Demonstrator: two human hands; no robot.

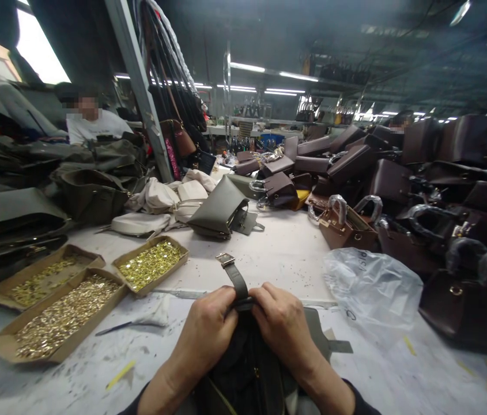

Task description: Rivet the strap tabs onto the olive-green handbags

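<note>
We held the dark bag (pixel 249 369) by its edge, left hand (pixel 209 323) and right hand (pixel 285 318) both pinching tight, the buckle strap (pixel 237 281) between them.

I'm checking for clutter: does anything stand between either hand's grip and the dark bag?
Nothing visible does. The left hand's grip and the right hand's grip both hold the edge of the dark bag directly, with a buckle strap between them. The clear plastic bag lies off to the right.
</note>
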